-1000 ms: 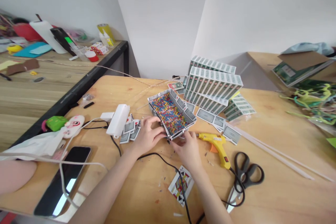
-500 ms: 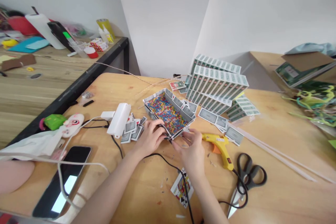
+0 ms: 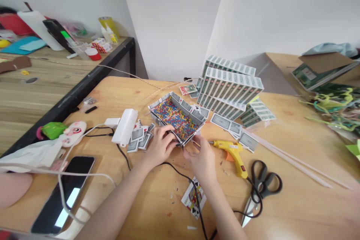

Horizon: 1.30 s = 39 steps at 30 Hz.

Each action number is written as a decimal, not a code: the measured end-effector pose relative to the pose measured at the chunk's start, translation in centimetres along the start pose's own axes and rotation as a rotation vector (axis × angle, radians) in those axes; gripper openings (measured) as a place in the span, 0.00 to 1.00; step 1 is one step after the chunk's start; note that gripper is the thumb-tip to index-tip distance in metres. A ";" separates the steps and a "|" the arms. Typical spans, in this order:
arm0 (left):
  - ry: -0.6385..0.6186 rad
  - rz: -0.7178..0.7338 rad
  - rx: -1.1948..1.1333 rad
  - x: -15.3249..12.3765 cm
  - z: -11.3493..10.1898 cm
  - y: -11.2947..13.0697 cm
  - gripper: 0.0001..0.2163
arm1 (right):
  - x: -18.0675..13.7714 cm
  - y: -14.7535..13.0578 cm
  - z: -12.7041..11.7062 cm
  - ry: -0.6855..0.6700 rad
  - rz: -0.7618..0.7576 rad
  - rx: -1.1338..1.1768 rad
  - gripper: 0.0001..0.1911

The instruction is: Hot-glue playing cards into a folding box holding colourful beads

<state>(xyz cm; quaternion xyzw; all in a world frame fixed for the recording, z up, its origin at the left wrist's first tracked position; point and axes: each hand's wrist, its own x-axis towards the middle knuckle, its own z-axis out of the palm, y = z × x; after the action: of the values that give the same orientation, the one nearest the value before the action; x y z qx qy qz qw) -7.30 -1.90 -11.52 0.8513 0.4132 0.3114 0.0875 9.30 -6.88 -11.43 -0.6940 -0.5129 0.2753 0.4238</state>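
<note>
A shallow tray built from playing cards (image 3: pixel 193 115) sits at mid-table with a multicoloured speckled floor. My left hand (image 3: pixel 161 143) is closed on its near wall, fingertips over the rim. At the near corner my right hand (image 3: pixel 201 155) pinches the outside of the wall; its fingertips are partly hidden. Just right of that hand lies a yellow glue gun (image 3: pixel 232 152) with its nozzle towards the tray. Loose playing cards (image 3: pixel 140 137) lie left of the tray, and a face card (image 3: pixel 194 197) rests under a black cable between my forearms.
Stacked card boxes (image 3: pixel 230 86) stand behind the tray. Scissors (image 3: pixel 264 183) and long clear sticks (image 3: pixel 289 161) lie to the right. At left are a white power strip (image 3: pixel 125 127), a phone (image 3: pixel 64 195) and trailing cables. A second bench (image 3: pixel 56 82) adjoins the left side.
The whole view has shifted slightly, so everything appears a little further left. Both hands keep their hold at the tray's near corner, with only slight finger movement.
</note>
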 end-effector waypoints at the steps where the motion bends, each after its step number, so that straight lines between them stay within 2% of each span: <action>1: 0.000 -0.001 -0.004 0.0 0.0 0.0 0.06 | 0.0 -0.1 0.0 0.010 -0.004 -0.019 0.24; 7: -0.009 0.001 -0.023 -0.2 0.0 -0.3 0.05 | 0.2 -0.8 0.1 0.055 -0.045 -0.099 0.21; 19: -0.008 0.042 -0.042 0.2 -0.3 -0.5 0.06 | -0.1 -0.8 2.0 0.147 -0.128 -0.092 0.21; 31: 0.019 0.050 -0.059 0.0 -0.2 -0.8 0.05 | -0.1 -0.4 2.0 0.130 -0.164 -0.071 0.22; 35: 0.095 0.031 -0.067 -0.4 0.1 -0.9 0.04 | 0.1 -0.2 2.0 0.107 -0.160 -0.022 0.22; 39: 0.257 -0.025 -0.089 -0.8 0.5 -0.9 0.08 | 0.2 -0.1 2.2 0.075 -0.154 0.080 0.20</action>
<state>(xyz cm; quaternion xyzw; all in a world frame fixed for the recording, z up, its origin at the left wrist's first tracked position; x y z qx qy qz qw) -7.92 -1.87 -12.61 0.7945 0.4171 0.4349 0.0753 7.54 -5.97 -12.42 -0.6448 -0.5372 0.2362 0.4899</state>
